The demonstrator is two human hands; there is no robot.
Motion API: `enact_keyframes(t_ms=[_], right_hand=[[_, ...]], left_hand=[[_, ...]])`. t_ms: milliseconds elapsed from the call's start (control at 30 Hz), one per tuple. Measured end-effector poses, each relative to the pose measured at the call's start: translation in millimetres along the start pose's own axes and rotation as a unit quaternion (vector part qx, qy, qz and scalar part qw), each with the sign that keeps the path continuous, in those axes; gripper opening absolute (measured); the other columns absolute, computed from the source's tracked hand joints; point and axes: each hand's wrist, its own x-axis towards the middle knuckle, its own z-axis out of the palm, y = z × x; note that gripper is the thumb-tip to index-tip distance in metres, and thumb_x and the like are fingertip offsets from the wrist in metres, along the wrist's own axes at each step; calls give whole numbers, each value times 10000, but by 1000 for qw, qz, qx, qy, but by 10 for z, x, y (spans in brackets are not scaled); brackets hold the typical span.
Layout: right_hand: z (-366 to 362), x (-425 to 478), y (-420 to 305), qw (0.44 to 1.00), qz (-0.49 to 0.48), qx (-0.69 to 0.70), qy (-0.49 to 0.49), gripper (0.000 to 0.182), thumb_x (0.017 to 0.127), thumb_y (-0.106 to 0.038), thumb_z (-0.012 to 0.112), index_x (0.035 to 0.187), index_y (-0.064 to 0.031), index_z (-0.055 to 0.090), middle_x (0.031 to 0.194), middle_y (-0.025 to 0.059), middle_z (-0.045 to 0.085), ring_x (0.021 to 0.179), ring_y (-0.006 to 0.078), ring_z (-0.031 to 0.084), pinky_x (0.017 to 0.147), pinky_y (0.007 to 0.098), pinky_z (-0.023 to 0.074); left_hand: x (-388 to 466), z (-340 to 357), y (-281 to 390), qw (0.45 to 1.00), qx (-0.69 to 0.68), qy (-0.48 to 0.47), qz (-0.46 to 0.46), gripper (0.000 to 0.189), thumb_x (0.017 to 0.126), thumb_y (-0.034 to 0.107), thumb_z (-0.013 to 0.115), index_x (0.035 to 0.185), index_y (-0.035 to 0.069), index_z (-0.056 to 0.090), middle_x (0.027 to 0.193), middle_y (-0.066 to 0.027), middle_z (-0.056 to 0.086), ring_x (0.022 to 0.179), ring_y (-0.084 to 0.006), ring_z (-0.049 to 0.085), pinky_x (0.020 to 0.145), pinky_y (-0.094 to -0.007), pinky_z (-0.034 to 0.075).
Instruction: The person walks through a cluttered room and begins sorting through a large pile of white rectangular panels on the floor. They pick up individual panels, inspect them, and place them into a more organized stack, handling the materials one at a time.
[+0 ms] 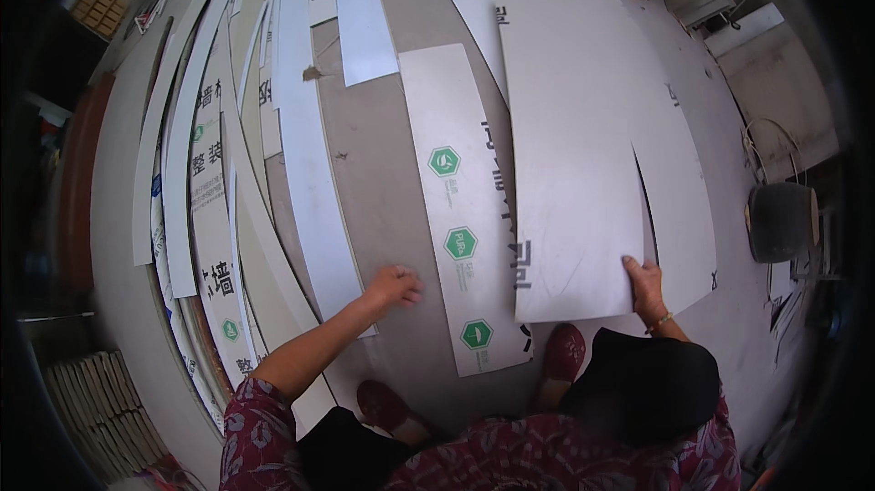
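Note:
My right hand (645, 286) grips the near right corner of a wide pale panel (574, 149), thumb on top and fingers hidden beneath. That panel overlaps another pale panel (677, 197) on its right. My left hand (398, 286) is over the floor with its fingers loosely bent and nothing held. Between the hands lies a long panel strip with green hexagon marks (458, 218), its right side partly under the wide panel. Left of my left hand is a long bluish-white strip (307, 170).
Many long narrow panel strips (181, 183) lie overlapping at the left. Stacked flat pieces (102, 409) stand at the lower left. A dark rounded object (783, 222) and leaning boards (776, 88) are at the right. My red shoes (565, 352) are close to the panels.

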Motion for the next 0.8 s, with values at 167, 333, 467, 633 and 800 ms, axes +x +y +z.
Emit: enact_keyframes(t_ms=[167,333,467,633,800], right_hand=[[344,-117,272,998,14,49,-38,354,763,-167,647,980,94,545,838,151,610,688,200,592,628,307,507],[607,-258,436,997,32,25,-68,355,744,-184,672,949,88,572,833,155,618,695,199,591,632,313,495],[774,-537,497,994,55,-46,-83,420,760,-197,633,1036,101,528,879,185,616,749,237,604,664,354,502],[918,-839,496,975,107,-109,-162,412,791,-230,587,1044,89,528,871,185,615,755,228,601,681,315,488],[924,-931,591,953,35,-158,-255,375,794,-254,582,975,73,564,817,155,621,725,197,589,662,303,466]], left_hand=[[-7,87,84,1000,-11,-18,9,295,860,182,493,1091,-2,484,977,-102,591,780,-176,595,655,-295,499],[-68,176,160,997,-35,-49,42,318,896,248,461,1103,8,479,1013,-93,579,809,-174,587,670,-294,490],[8,273,132,995,-52,-37,82,326,887,286,481,1069,16,497,957,-90,586,801,-170,584,668,-290,486],[14,275,71,998,-18,-13,58,279,866,273,506,988,24,530,873,-70,589,772,-155,575,646,-285,481],[-29,210,-117,998,18,53,15,226,838,194,521,954,2,547,837,-71,605,706,-157,581,574,-289,477]])
